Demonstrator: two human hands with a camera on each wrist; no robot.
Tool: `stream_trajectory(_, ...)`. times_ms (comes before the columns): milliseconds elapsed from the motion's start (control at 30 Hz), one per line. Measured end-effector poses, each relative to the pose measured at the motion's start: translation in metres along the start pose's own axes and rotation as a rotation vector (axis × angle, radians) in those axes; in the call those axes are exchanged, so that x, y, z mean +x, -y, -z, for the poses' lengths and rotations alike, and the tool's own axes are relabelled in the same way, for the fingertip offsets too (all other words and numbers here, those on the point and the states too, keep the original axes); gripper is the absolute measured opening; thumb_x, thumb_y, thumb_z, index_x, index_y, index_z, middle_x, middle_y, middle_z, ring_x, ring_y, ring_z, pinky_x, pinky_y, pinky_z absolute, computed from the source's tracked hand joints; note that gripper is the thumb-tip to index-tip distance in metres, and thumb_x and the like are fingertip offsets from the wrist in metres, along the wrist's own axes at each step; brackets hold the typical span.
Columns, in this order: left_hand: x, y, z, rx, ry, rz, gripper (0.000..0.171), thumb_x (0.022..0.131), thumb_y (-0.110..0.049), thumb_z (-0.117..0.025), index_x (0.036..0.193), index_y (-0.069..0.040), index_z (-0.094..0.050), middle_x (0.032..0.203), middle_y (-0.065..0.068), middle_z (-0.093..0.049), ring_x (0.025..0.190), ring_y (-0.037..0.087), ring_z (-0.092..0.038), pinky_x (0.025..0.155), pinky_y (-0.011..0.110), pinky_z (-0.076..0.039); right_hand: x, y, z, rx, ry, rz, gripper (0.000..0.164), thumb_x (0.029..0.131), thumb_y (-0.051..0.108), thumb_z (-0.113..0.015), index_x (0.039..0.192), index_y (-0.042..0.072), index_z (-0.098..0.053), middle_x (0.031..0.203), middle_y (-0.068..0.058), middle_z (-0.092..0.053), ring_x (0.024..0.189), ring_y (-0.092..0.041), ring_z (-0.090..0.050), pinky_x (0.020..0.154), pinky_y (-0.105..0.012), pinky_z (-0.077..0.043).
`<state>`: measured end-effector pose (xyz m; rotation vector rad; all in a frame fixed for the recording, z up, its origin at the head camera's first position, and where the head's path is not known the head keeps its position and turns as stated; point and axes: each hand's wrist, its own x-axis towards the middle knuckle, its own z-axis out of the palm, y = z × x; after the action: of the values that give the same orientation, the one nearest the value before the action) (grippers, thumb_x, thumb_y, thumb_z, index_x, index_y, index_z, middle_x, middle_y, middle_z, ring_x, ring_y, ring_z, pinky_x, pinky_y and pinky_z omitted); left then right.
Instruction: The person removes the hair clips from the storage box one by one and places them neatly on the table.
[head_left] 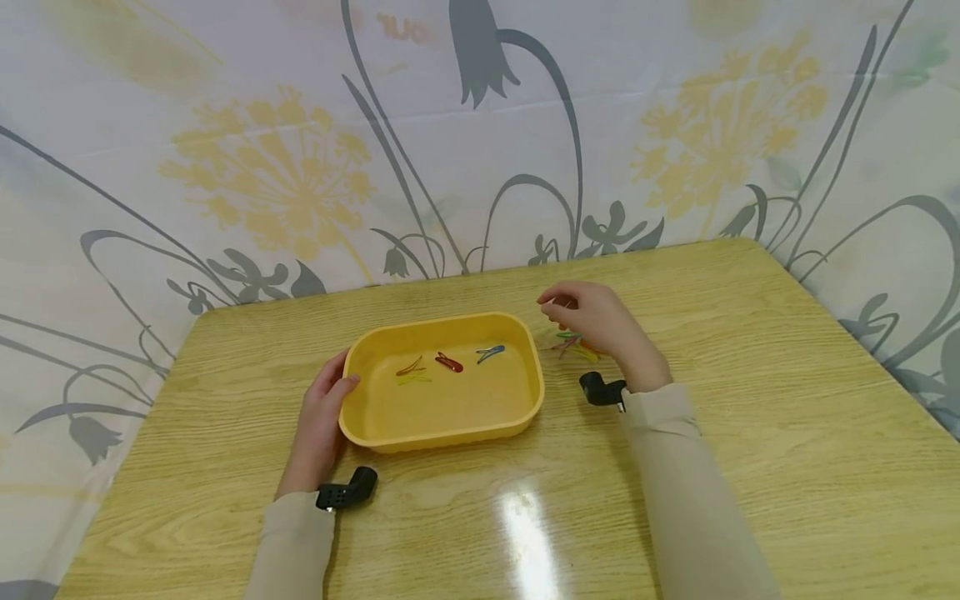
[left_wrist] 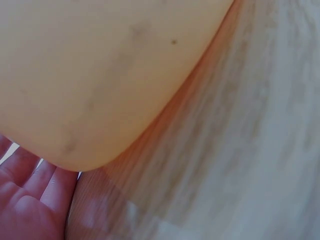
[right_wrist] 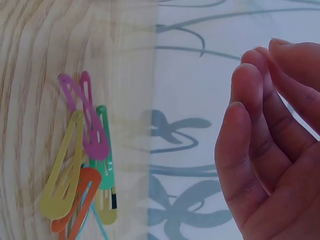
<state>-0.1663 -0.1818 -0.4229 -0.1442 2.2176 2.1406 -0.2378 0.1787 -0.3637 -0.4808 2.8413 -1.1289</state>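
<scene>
My left hand [head_left: 324,417] holds the left end of a yellow plastic tray [head_left: 450,437], thumb over the rim and fingers along the outer wall. Inside the tray lie several snap hair clips: an orange one [head_left: 409,367], a yellow one [head_left: 414,377], a red one [head_left: 449,362] and a blue one [head_left: 491,353]. Above a small pile of hair clips to the tray's right hovers my right hand [head_left: 596,321], fingers loosely bent, with nothing visible between them. In the right wrist view the pile has purple [right_wrist: 96,145], yellow [right_wrist: 57,205], green [right_wrist: 104,172] and orange clips [right_wrist: 90,180].
A wood-grain table [head_left: 450,533] carries everything. Behind it hangs a pale floral-patterned cloth [head_left: 420,158]. Black camera mounts [head_left: 348,489] sit on both wrists, the left one near the tray's front corner.
</scene>
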Motion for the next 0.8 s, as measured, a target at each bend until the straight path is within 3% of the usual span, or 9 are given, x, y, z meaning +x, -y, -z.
stream_trajectory(300,0.0,-0.001,0.0,-0.009,0.002,-0.01,0.044,0.094,-0.023,-0.043,0.138,-0.018,-0.034,0.139,-0.001,-0.032,0.12,0.019,-0.039,0.089,0.022,-0.041,0.001,0.011,-0.006,0.035,0.037,0.028,0.026,0.09,0.029,-0.052,0.11,0.015,-0.06,0.097,-0.007,-0.061,0.079,-0.025,-0.058,0.062,-0.035,-0.051)
stream_trajectory(567,0.0,0.0,0.0,-0.023,0.002,-0.01,0.044,0.094,-0.021,-0.043,0.137,-0.018,-0.035,0.139,-0.001,-0.032,0.119,0.019,-0.039,0.087,0.021,-0.042,0.004,0.019,-0.015,-0.001,0.068,0.032,0.027,0.09,0.03,-0.052,0.11,0.015,-0.061,0.097,0.0,-0.06,0.079,-0.02,-0.057,0.058,-0.032,-0.051)
stream_trajectory(800,-0.008,-0.015,-0.005,-0.021,0.007,0.009,0.045,0.095,-0.017,-0.04,0.139,-0.014,-0.032,0.14,0.001,-0.03,0.121,0.021,-0.037,0.091,0.024,-0.04,0.006,0.024,-0.02,-0.066,0.061,0.082,0.024,0.089,0.028,-0.053,0.107,0.014,-0.063,0.102,0.001,-0.058,0.087,-0.016,-0.053,0.073,-0.032,-0.045)
